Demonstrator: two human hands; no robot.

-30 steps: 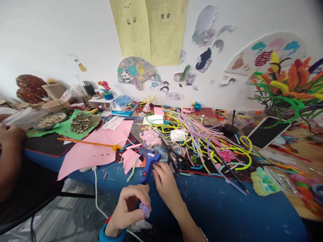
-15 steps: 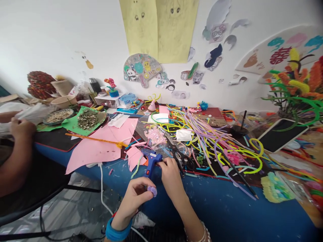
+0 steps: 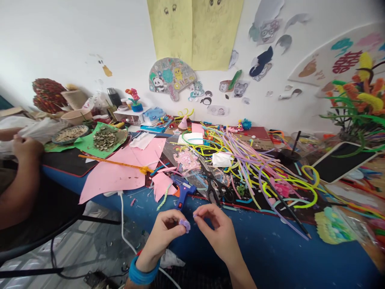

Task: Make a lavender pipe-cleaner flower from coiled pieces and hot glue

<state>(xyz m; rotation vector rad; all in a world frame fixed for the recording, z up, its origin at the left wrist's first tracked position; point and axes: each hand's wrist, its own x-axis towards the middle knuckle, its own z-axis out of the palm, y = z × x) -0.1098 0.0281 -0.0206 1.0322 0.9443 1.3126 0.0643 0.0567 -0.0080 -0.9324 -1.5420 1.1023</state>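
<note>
Between the thumb and fingers of my left hand is a small purple fuzzy piece. Close to its right, my right hand pinches a tiny purple bit; the two pieces are apart. A blue glue gun lies on the blue table cover just beyond my hands, touched by neither. Black scissors rest to the right of the glue gun. Pink paper and a twisted green strip lie to the left.
Many pipe cleaners spread across the middle and right, with a pencil near the edge. A tablet leans at the right. At the far left are another person's hand and a green sheet. A white cable hangs down.
My right hand has come back from beside the glue gun toward my left hand, and a tiny purple bit now shows at its fingertips. The view has shifted slightly.
</note>
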